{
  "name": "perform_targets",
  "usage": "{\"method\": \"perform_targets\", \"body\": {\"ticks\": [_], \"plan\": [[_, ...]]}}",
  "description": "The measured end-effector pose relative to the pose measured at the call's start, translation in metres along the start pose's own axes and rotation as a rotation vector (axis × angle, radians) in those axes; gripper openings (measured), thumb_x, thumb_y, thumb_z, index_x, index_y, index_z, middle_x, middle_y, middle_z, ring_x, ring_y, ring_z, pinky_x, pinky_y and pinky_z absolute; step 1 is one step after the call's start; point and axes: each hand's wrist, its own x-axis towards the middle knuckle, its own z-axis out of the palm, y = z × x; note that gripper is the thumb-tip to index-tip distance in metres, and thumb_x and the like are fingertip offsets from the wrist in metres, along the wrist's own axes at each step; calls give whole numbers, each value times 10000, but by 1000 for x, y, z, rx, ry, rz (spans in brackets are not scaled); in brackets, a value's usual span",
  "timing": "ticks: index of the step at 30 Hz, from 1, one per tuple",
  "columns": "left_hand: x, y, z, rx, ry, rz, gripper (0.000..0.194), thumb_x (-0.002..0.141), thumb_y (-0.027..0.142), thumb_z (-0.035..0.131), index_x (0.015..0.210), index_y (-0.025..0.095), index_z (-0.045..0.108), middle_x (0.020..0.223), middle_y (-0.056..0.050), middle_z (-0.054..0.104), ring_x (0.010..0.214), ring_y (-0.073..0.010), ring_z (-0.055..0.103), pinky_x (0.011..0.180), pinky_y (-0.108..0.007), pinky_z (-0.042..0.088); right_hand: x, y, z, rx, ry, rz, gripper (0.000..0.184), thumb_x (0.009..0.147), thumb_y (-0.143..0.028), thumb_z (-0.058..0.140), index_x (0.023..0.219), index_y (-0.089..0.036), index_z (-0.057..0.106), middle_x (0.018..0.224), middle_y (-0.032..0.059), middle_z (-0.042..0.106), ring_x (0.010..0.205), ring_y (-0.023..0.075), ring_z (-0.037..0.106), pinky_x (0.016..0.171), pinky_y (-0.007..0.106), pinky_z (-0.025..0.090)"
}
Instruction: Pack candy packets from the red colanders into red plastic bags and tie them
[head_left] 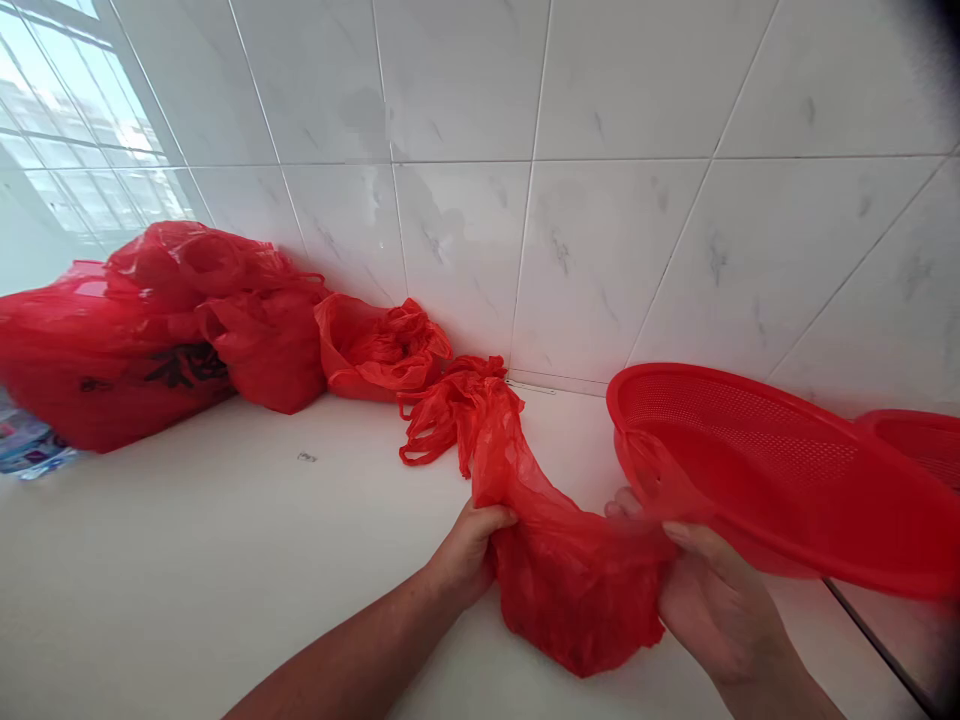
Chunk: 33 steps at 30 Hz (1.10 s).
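Observation:
A thin red plastic bag (577, 590) hangs between my two hands over the white counter, its lower part bulging with dark contents I cannot make out. My left hand (472, 550) grips its left side, thumb on top. On the other side, my right hand (712, 590) pinches the bag's edge, with some fingers hidden behind the plastic. Right beside that hand is a large red plastic basket (750, 470) with perforated walls. Crumpled red plastic bags (450, 410) lie against the wall, just behind my left hand.
Farther left stand an open red bag (375, 350), a tied red bag (270, 350) and a big full red bag (112, 350) with black lettering. A clear plastic bottle (30, 440) lies at the left edge. Another red basket (915, 440) sits behind the large one. A tiled wall (465, 230) bounds the counter.

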Motion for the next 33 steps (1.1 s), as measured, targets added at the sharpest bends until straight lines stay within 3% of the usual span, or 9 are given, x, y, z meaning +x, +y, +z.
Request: {"method": "perform_targets", "body": {"ticks": [2,5,8,14,20,23,27,30,33], "plan": [[-3,2,0,11,-75,10,270,734,312,647,935,133,620,911,-98,644,846,-227,607,779,-352,474,-2,1,2,6,5,36,240,688,-367,696,902,-262,670,881,30,640,847,216,609,767,375,529],[-4,11,3,74,-192,71,419,730,484,654,962,138,610,900,-102,631,815,-229,603,726,-342,478,-2,2,6,-27,56,56,228,683,-362,725,869,-242,668,792,20,632,784,198,617,730,343,530],[-3,23,11,186,-214,133,363,691,368,732,960,157,610,830,-53,616,727,-169,584,652,-272,458,1,0,9,-102,77,40,167,677,-327,737,764,-205,664,744,24,627,763,193,618,695,319,530],[1,42,25,223,-26,166,152,728,238,694,822,143,622,741,-18,618,649,-122,570,619,-235,440,8,-18,26,-157,-26,-94,304,640,-193,742,918,-252,634,811,8,623,854,190,606,761,327,518],[12,47,35,-78,195,221,119,655,145,684,736,138,597,720,-20,615,652,-131,582,634,-249,450,23,-32,35,14,7,-121,144,608,-117,631,701,-216,586,721,-12,532,725,139,568,668,273,521],[13,48,43,-142,206,213,110,661,171,660,665,136,555,672,-2,558,602,-101,537,581,-222,420,30,-33,30,160,-41,-116,115,632,-126,554,688,-226,565,713,-19,498,668,106,542,674,251,524],[8,46,52,-154,168,184,209,685,292,715,739,155,566,583,55,431,536,-68,454,511,-190,362,33,-33,24,309,-54,-87,118,651,-110,547,694,-219,546,707,-34,471,623,69,518,727,238,525],[6,44,51,-148,188,154,265,698,325,722,675,154,521,577,58,415,504,-52,411,491,-182,345,30,-35,23,367,-102,-91,124,689,-87,565,690,-206,533,656,-54,434,517,25,446,580,148,486],[6,43,50,-150,219,122,262,750,360,669,688,144,535,690,1,532,612,-93,518,584,-220,423,25,-35,25,275,-169,-107,70,746,-153,560,703,-208,552,591,-55,409,418,24,334,380,133,324]]}}
